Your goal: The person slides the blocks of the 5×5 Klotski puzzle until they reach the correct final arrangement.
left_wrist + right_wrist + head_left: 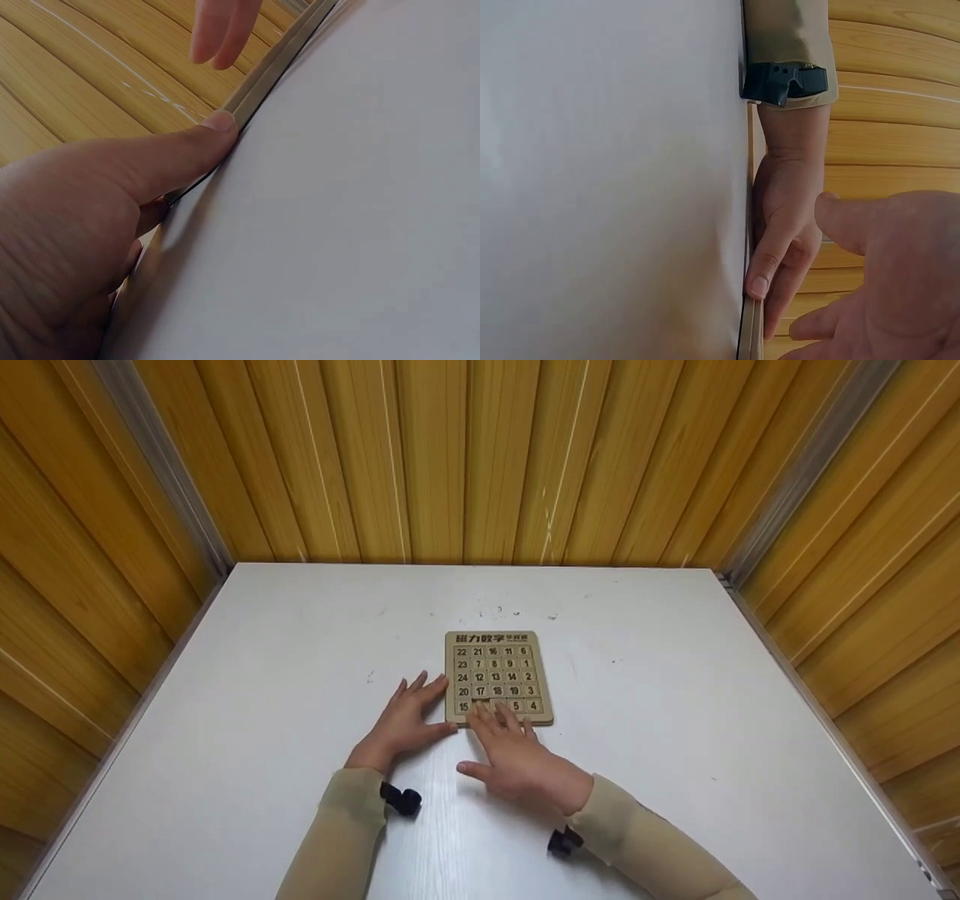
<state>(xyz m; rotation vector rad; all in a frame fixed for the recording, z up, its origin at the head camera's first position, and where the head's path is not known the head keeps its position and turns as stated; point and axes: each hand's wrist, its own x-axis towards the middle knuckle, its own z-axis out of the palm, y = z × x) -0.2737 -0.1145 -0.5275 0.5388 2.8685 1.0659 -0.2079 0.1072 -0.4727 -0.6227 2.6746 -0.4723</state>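
A square wooden sliding number puzzle [495,639] lies flat on the table, with numbered tiles in rows and dark characters along its far border. My left hand [401,725] spreads around its near left corner, one fingertip at the left side and the thumb at the near edge. In the left wrist view, that thumb [187,154] rests against the frame's edge. My right hand [517,757] reaches over the near border, its extended fingertips on the bottom row between tiles 15 and 5, hiding what lies under them. Its thumb [847,221] points away from the board.
The white table [300,660] extends around the puzzle on all sides and carries small dark marks beyond it. Yellow wood-patterned panels [435,457] close off the back and both sides. A black wrist mount [401,799] sits at the left sleeve, another [564,841] at the right.
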